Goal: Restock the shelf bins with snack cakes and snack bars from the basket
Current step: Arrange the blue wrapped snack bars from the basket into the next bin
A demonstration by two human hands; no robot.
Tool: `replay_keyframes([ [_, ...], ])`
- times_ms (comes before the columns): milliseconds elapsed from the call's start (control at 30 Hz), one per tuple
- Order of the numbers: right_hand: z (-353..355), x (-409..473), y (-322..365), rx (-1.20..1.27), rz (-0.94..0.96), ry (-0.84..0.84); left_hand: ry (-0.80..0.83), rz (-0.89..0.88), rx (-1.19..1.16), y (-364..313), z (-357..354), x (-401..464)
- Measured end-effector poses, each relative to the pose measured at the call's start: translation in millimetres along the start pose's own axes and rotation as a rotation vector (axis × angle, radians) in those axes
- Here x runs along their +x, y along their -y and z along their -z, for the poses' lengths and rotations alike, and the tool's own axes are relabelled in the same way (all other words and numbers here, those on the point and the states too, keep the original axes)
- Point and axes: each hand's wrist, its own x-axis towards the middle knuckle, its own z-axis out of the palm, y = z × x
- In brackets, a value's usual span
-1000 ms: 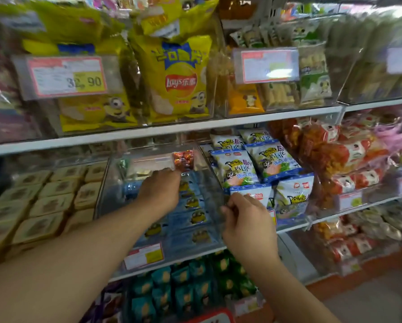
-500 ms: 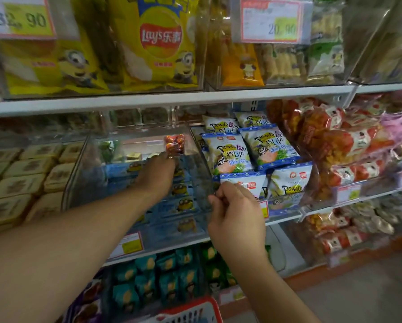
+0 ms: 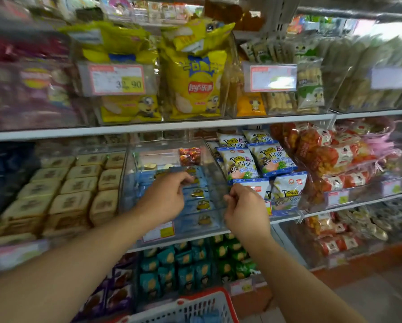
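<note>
1. A person's left hand (image 3: 164, 201) reaches into a clear plastic bin (image 3: 215, 164) on the middle shelf (image 3: 323, 212), its fingers (image 3: 183, 179) curled and pinching the edge of a blue Minion-print snack cake (image 3: 196, 180) near the top of the stack.
2. The right hand (image 3: 245, 212) is at the bin's front right corner, its fingers curled in a pinch; what they hold, if anything, cannot be told.
3. More blue Minion-print snack cakes (image 3: 199, 206) lie stacked in rows down the bin's slope, with a red-wrapped packet (image 3: 189, 156) at the back.
4. A red-and-yellow price tag (image 3: 160, 231) is fixed to the bin's front, partly hidden by the left wrist.
5. The red-rimmed white basket (image 3: 195, 307) sits at the bottom edge of the view, below both arms, with a blue packet showing inside.
6. Left of the bin, tan wrapped cakes (image 3: 76, 185) fill a neighbouring bin in neat rows.
7. To the right stand blue-and-white panda snack bags (image 3: 238, 164), then orange-red packets (image 3: 335, 155) in clear wrap.
8. The upper shelf holds yellow Lay's chip bags (image 3: 195, 82) beside a price label reading 32.90 (image 3: 117, 79).
9. The lower shelf holds teal packets (image 3: 169, 266) and green packets (image 3: 232, 255).
</note>
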Motion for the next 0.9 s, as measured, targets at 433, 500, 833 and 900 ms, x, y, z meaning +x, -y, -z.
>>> replay_keyframes([
  [433,-13.1,-128.5,41.0,-0.021,-0.154,0.179,0.119,0.102,0.011,76.9,-14.8,-235.2],
  [500,-40.5,-168.1,31.8,-0.032,-0.228,0.325,0.169,0.186,0.056,108.4,-31.5,-256.0],
  [833,-184.8,-269.4,-30.7,-0.179,-0.616,0.851,0.441,0.584,0.277,232.4,-103.4,-306.2],
  [900,-205.2,-275.8,-37.6,-0.173,-0.724,0.863,0.464,0.61,0.236,238.7,-114.8,-306.5],
])
